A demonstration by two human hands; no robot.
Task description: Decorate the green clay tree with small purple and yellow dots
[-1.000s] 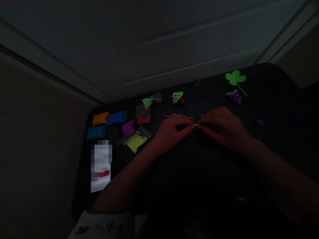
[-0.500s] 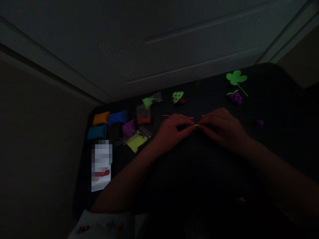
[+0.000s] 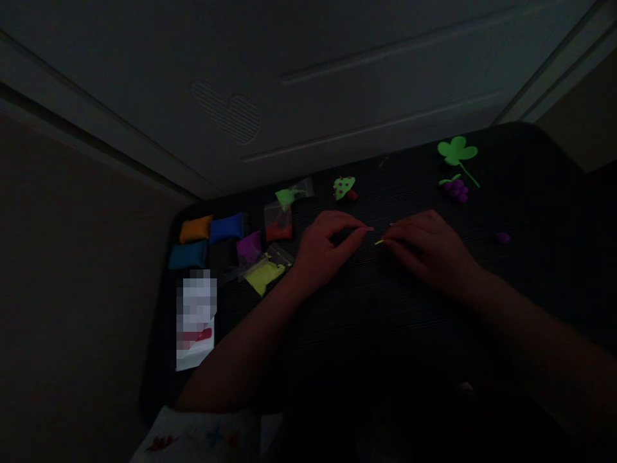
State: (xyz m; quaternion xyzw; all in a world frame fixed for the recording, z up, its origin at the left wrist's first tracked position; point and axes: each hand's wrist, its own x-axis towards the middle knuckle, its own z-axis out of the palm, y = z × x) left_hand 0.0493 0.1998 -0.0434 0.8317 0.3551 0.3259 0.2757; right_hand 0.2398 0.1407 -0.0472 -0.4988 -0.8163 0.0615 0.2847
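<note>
My right hand (image 3: pixel 427 247) is pinched on one end of a thin yellow clay strip (image 3: pixel 379 242), whose free end points left. A small pink piece (image 3: pixel 392 224) peeks out behind its fingers. Beside it, my left hand (image 3: pixel 332 244) has thumb and forefinger closed on a pink modelling tool (image 3: pixel 370 229); only the tool's tip shows, the rest is hidden by the hand. A green clay mushroom (image 3: pixel 344 187) with purple dots and a red stem lies beyond the hands. To the right sits a purple clay lump (image 3: pixel 502 238).
Bags of yellow (image 3: pixel 264 276), red (image 3: pixel 278 230) and green clay (image 3: pixel 286 198) lie left of my hands, near orange (image 3: pixel 196 229), blue (image 3: pixel 227 227) and teal packs (image 3: pixel 187 256). A lit phone-like screen (image 3: pixel 196 321) is nearer. Purple clay grapes (image 3: pixel 456 190) and a green clay clover (image 3: pixel 457 151) lie back right.
My left hand has let go of the yellow strip, moved slightly left and away from me, and closed on the pink tool. The right hand stays nearly still with the strip.
</note>
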